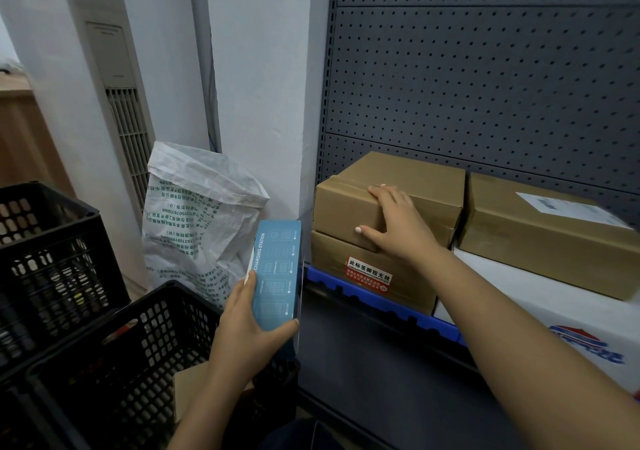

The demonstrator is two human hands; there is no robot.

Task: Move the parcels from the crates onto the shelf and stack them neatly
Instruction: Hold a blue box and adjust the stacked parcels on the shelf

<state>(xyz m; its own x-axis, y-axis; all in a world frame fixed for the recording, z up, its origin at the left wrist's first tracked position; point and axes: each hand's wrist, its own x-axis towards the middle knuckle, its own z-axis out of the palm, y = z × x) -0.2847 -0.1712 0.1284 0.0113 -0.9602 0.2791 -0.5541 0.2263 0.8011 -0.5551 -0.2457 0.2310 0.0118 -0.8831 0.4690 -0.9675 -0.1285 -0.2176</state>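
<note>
Crate (138, 311) holds parcel (192, 390); left grip (242, 335) clasps blue box (277, 269), right grip (398, 228) flat on carton (422, 179).

My left hand (242, 325) and right hand (398, 228) are bare. My left forearm (204, 397) and right forearm (519, 328) are uncovered as far as they show. My nails are short and rounded, with a pale, whitish look. It is plainest on my right thumb and on one fingertip (382, 186), up to the right of the blue box (277, 276). Straight below the blue box, at the bottom edge, shows a fold of navy cloth (294, 432) with a thin seam line; which garment of mine it is I cannot tell.
</note>
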